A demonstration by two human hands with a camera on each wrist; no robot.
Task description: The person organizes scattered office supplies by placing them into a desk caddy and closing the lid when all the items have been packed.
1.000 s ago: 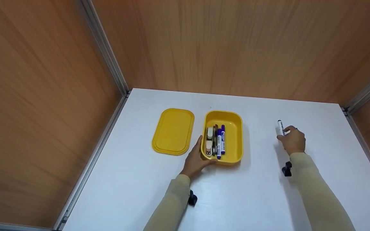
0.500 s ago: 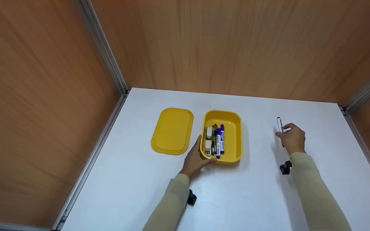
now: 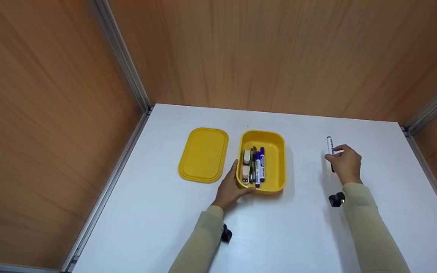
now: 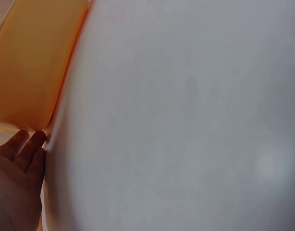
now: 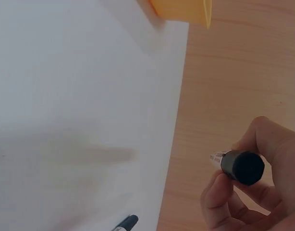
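An open yellow box [image 3: 275,167] stands mid-table with blue markers [image 3: 260,167], a pen and erasers inside. My left hand [image 3: 230,187] holds its near-left corner, thumb up the left wall and fingers along the near wall. The left wrist view shows those fingers [image 4: 22,159] against the box wall [image 4: 32,67]. To the right, my right hand [image 3: 344,163] grips a white marker [image 3: 330,146] with black ends, held just above the table. In the right wrist view the marker's black end [image 5: 242,167] faces the camera, with fingers [image 5: 219,192] curled around it.
The yellow lid [image 3: 203,154] lies flat left of the box. Wooden walls close in the white table [image 3: 302,235] at the back and both sides. A dark pen-like tip [image 5: 127,223] shows at the bottom edge of the right wrist view. A box corner [image 5: 186,9] shows at that view's top.
My right hand has raised the marker slightly and drawn it a little away from me. The left hand and the box have stayed put.
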